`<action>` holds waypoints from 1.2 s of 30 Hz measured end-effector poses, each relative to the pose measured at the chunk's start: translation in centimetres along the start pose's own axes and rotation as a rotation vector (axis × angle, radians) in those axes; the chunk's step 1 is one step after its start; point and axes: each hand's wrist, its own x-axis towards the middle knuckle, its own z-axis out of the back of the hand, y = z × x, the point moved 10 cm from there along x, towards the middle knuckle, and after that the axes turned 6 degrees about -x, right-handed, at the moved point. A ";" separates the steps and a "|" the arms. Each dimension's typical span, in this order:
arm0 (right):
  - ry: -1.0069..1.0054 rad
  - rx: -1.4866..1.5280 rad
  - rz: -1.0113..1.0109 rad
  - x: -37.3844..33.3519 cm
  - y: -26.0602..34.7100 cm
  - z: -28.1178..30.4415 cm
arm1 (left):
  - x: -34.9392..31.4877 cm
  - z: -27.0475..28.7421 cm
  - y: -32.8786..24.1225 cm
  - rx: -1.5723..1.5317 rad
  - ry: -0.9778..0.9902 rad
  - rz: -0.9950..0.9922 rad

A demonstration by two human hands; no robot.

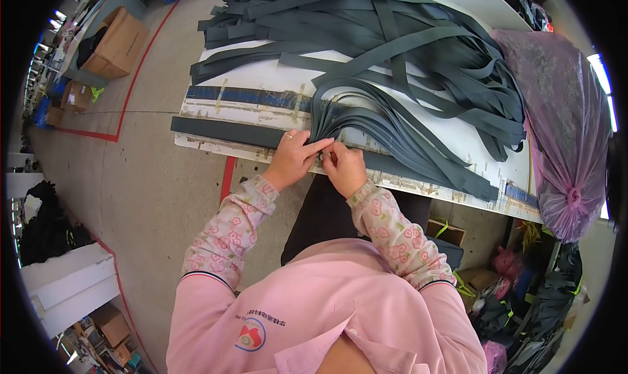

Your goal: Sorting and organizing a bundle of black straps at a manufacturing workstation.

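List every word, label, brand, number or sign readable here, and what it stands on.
Pink shirt: dark characters by a round blue-ringed emblem; wording not copied out here.
Open cardboard box, upper left: dark print, too small to read.
Dark straps: no lettering I can make out.

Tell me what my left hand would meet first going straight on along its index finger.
Your left hand would likely meet the looped bundle of dark grey strips first, though the depth between them is hard to judge from this one view.
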 end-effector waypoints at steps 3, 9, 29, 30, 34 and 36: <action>-0.018 0.018 -0.010 0.1 -0.1 0.1 | 0.1 -0.1 -0.1 -0.005 -0.012 -0.009; 0.085 0.259 -0.214 -0.8 -3.1 2.8 | 0.0 -0.6 0.1 0.009 0.037 0.028; -0.085 0.006 -0.254 -7.2 -11.6 14.2 | 0.1 -0.7 0.0 -0.012 0.099 0.033; -0.088 0.007 -0.257 -7.3 -11.6 14.2 | 0.2 -0.7 -0.1 -0.006 0.100 0.031; -0.087 -0.020 -0.229 -7.3 -11.5 13.8 | 0.1 -0.7 -0.1 0.002 0.100 0.021; -0.088 -0.027 -0.217 -7.3 -11.3 13.8 | 0.1 -0.7 -0.1 -0.002 0.100 0.018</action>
